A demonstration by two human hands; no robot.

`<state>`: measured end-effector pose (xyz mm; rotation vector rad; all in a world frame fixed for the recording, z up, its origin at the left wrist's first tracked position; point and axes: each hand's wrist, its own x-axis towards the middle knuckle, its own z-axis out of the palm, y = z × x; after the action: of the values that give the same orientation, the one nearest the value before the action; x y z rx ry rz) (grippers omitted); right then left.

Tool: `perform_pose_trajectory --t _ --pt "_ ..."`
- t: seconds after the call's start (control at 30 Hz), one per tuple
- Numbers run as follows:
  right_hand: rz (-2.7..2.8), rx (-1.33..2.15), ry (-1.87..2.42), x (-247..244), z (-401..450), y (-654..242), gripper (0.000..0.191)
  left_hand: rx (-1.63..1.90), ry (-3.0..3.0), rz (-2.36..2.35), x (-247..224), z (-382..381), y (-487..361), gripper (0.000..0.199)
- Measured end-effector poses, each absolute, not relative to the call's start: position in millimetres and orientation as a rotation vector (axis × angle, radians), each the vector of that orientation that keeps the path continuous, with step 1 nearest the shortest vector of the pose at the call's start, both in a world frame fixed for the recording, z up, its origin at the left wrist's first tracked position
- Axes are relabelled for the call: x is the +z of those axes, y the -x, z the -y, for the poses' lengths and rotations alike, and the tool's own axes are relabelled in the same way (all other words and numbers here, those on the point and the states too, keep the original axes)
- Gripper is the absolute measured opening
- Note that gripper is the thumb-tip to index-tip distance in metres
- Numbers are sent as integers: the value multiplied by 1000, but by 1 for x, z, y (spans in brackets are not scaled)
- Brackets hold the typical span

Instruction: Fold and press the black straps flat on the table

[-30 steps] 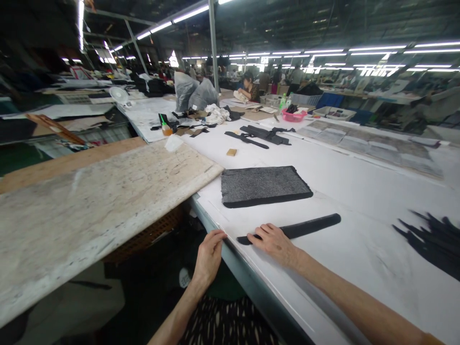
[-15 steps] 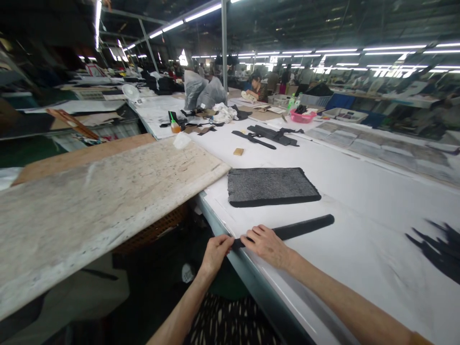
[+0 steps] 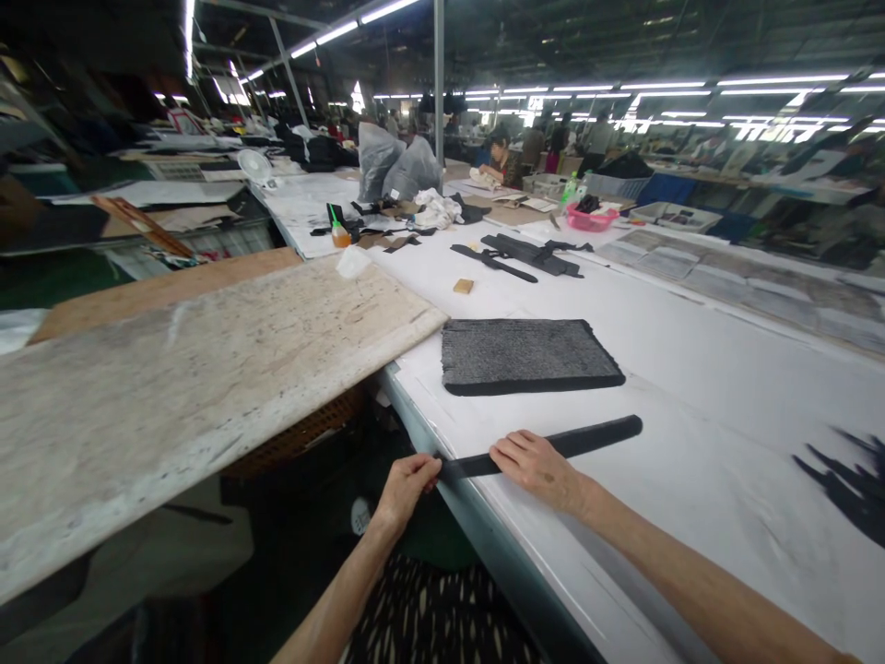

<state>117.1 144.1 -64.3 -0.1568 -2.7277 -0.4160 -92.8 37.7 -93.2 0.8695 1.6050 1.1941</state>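
A long black fabric strip (image 3: 595, 436) lies slantwise on the white table, its rounded far end flat on the surface. My left hand (image 3: 407, 481) pinches the strip's near end just past the table edge, thumb against fingers. Farther along, my right hand (image 3: 536, 468) rests over the strip with its fingers bent together on it. Between the hands a stretch of the strip shows. Beyond it sits a neat dark grey stack of layered strips (image 3: 529, 355), touched by neither hand.
A stained pale board (image 3: 207, 369) juts over the left table edge. Farther back are a tan block (image 3: 463, 287), loose black pieces (image 3: 532, 254), a pink basket (image 3: 592, 219) and grey plastic bags (image 3: 397, 166). More black strips (image 3: 847, 484) lie at the right. A person (image 3: 504, 164) sits across the table.
My right hand has moved right along the strip, away from my left hand, so more of the strip shows between them. My left hand has shifted slightly left, still pinching the end.
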Motion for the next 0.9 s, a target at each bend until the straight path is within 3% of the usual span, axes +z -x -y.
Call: perform_pose_trajectory --t 0.57,0.9 --pt "2727 -385 211 -62 -148 -147 23 1185 -609 -1742 -160 -13 132 38" --pt "2799 -409 83 -64 -132 -102 19 1157 -372 -1787 -201 5 146 39"
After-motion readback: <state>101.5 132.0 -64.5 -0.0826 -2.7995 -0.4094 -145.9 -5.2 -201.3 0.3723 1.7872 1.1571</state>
